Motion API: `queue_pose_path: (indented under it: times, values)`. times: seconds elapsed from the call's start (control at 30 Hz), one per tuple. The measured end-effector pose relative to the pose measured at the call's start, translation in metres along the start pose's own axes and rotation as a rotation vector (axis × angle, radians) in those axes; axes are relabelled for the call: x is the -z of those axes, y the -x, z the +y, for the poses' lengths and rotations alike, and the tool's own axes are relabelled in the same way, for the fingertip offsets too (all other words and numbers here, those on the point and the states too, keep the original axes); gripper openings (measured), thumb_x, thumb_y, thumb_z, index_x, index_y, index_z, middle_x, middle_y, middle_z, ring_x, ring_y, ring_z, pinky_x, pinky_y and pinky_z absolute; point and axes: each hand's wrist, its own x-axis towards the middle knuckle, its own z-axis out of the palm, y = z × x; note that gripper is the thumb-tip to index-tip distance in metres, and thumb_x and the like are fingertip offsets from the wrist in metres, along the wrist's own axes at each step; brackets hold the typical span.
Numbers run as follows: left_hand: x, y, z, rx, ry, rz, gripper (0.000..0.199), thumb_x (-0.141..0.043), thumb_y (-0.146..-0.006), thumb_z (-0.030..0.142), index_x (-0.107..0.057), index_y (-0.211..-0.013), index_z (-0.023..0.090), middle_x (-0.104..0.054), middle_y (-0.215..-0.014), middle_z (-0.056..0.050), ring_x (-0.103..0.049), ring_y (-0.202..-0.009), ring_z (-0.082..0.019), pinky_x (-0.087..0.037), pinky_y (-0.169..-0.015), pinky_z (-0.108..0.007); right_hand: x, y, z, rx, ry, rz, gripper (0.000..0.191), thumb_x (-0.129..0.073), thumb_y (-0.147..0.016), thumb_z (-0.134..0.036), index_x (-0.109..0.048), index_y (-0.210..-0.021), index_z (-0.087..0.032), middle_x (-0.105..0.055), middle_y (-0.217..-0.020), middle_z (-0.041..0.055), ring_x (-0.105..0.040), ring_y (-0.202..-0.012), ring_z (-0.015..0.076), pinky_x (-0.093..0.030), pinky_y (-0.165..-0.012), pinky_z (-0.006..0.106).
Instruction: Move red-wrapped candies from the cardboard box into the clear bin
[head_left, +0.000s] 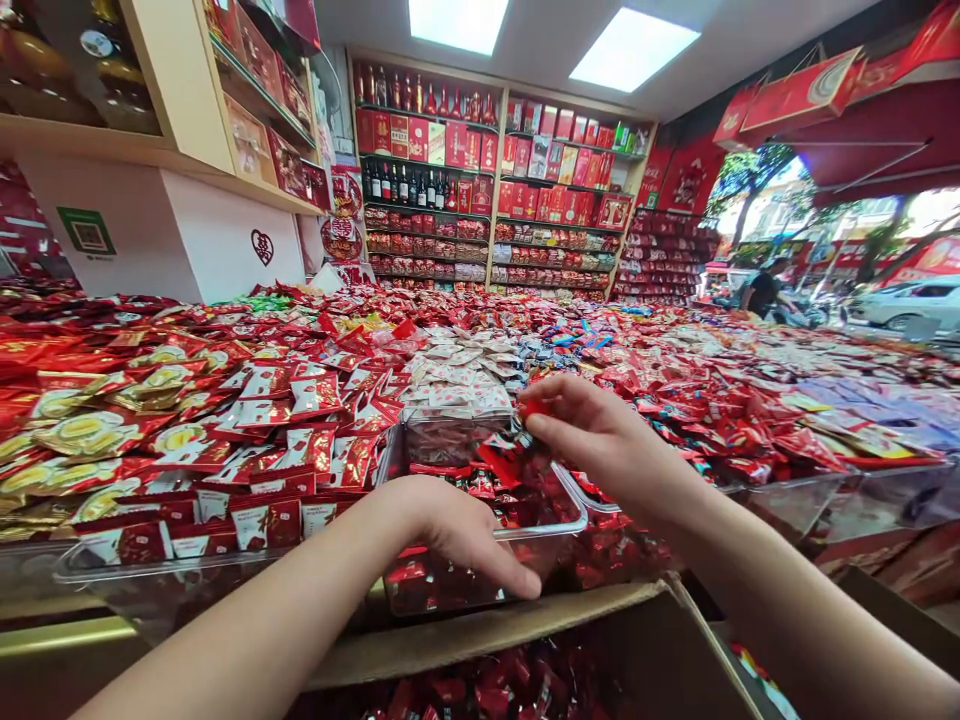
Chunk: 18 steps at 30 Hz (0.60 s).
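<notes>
My right hand (592, 425) is above the clear plastic bin (577, 518), its thumb and fingers pinched on a red-wrapped candy (535, 408). Just below it, a red wrapped candy (501, 462) shows near the bin's right side. The bin holds small red and dark packets, with its front wall toward me. My left hand (461, 530) lies over the bin's front rim. One digit of it stretches out to the right, apart from the hand; the other fingers are hidden. Nothing shows in this hand. Below stands an open cardboard box (480, 632) with red-wrapped candies (517, 680) inside.
Red-and-white packets (315, 395) and gold packets (90, 435) are heaped to the left. White packets (465, 370) lie behind the bin, and more red ones (697, 410) to the right. Shelves (495, 180) of bottles and boxes stand at the back. A person (763, 290) is outside.
</notes>
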Motion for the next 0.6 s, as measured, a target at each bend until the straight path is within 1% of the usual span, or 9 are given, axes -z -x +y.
queue_pose_path:
  times: [0.07, 0.13, 0.2, 0.23, 0.33, 0.43, 0.5, 0.6]
  values:
    - [0.000, 0.002, 0.001, 0.013, -0.071, -0.034, 0.057, -0.054, -0.052, 0.062, -0.065, -0.091, 0.023, -0.069, -0.086, -0.006, -0.061, -0.071, -0.023, -0.045, -0.060, -0.031, -0.011, -0.040, 0.015, -0.069, 0.054, -0.053, 0.015, -0.048, -0.072, -0.010, -0.051, -0.085, -0.017, -0.049, -0.073, -0.0022, -0.046, -0.050, 0.0035, -0.043, -0.049, 0.018]
    - [0.000, 0.005, 0.002, 0.031, -0.133, -0.015, 0.059, -0.051, -0.053, 0.062, -0.066, -0.090, 0.018, -0.069, -0.081, -0.009, -0.061, -0.067, -0.025, -0.044, -0.056, -0.032, -0.030, -0.072, 0.038, -0.220, 0.121, -0.130, 0.021, -0.047, -0.071, -0.008, -0.049, -0.090, -0.016, -0.050, -0.069, -0.0023, -0.044, -0.043, 0.0033, -0.041, -0.044, 0.019]
    - [-0.001, 0.007, 0.003, 0.045, -0.181, 0.032, 0.061, -0.048, -0.055, 0.063, -0.067, -0.086, 0.013, -0.069, -0.076, -0.013, -0.060, -0.061, -0.027, -0.042, -0.049, -0.033, -0.051, -0.093, 0.063, -0.340, 0.212, -0.152, 0.026, -0.052, -0.069, -0.010, -0.046, -0.094, -0.015, -0.050, -0.062, -0.0029, -0.044, -0.040, 0.0048, -0.039, -0.040, 0.019]
    - [-0.002, 0.008, 0.003, 0.053, -0.200, 0.059, 0.063, -0.047, -0.055, 0.063, -0.068, -0.084, 0.011, -0.069, -0.075, -0.014, -0.060, -0.059, -0.027, -0.041, -0.046, -0.032, -0.061, -0.101, 0.073, -0.368, 0.254, -0.150, 0.026, -0.054, -0.067, -0.011, -0.047, -0.093, -0.014, -0.050, -0.059, -0.0033, -0.044, -0.040, 0.0056, -0.038, -0.040, 0.020]
    - [-0.006, 0.008, 0.002, 0.081, -0.227, 0.127, 0.062, -0.047, -0.054, 0.062, -0.068, -0.080, 0.009, -0.069, -0.070, -0.015, -0.058, -0.050, -0.026, -0.034, -0.037, -0.030, -0.082, -0.114, 0.096, -0.365, 0.318, -0.150, 0.021, -0.059, -0.062, -0.010, -0.050, -0.081, -0.014, -0.049, -0.055, -0.0041, -0.045, -0.042, 0.0064, -0.039, -0.043, 0.021]
    - [-0.011, 0.007, 0.000, 0.103, -0.209, 0.169, 0.059, -0.051, -0.055, 0.057, -0.067, -0.087, 0.011, -0.069, -0.062, -0.014, -0.057, -0.044, -0.025, -0.031, -0.033, -0.030, -0.093, -0.119, 0.106, -0.361, 0.319, -0.153, 0.015, -0.060, -0.062, -0.011, -0.051, -0.073, -0.014, -0.048, -0.053, -0.0045, -0.044, -0.042, 0.0062, -0.039, -0.044, 0.022]
    - [-0.013, 0.007, -0.001, 0.113, -0.186, 0.189, 0.060, -0.053, -0.055, 0.055, -0.065, -0.095, 0.012, -0.070, -0.064, -0.014, -0.059, -0.046, -0.027, -0.033, -0.034, -0.031, -0.098, -0.120, 0.109, -0.365, 0.339, -0.123, 0.015, -0.062, -0.061, -0.015, -0.049, -0.069, -0.014, -0.047, -0.052, -0.0045, -0.042, -0.043, 0.0062, -0.037, -0.044, 0.021]
    - [-0.012, 0.005, -0.002, 0.142, -0.134, 0.201, 0.060, -0.055, -0.055, 0.053, -0.061, -0.102, 0.016, -0.071, -0.073, -0.016, -0.062, -0.054, -0.032, -0.038, -0.037, -0.034, -0.104, -0.118, 0.116, -0.366, 0.430, -0.017, 0.022, -0.066, -0.058, -0.021, -0.048, -0.068, -0.015, -0.049, -0.051, -0.0038, -0.043, -0.044, 0.0074, -0.034, -0.043, 0.020]
